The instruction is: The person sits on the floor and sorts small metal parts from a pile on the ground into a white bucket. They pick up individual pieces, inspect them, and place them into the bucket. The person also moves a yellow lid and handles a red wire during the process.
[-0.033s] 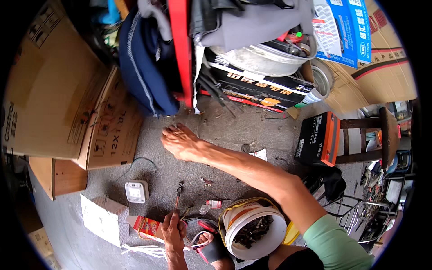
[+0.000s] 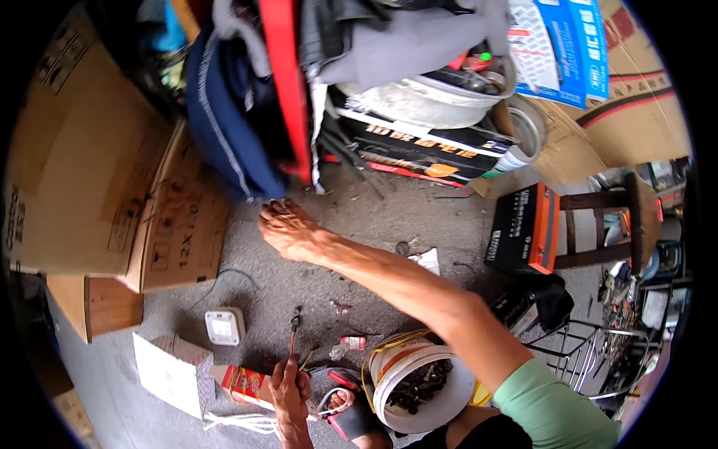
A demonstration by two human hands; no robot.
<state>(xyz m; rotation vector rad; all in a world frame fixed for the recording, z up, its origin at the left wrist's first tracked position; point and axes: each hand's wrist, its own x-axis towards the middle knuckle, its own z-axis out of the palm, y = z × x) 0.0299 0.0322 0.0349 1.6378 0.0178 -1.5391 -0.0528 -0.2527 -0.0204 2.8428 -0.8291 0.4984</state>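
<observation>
free: floor right of right hand, to black-orange box | left: carton | ahead: blue cloth, red post | body side: bucket

Large cardboard boxes stand at the left. On the right, a black and orange box sits beside a wooden stool. A blue sheet shows at upper right.

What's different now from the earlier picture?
The view shifted slightly. The right hand edged forward, closer to the hanging navy cloth; no grasp or release shows. The left hand still holds the slim tool; the white bucket and square white device stayed put.
</observation>
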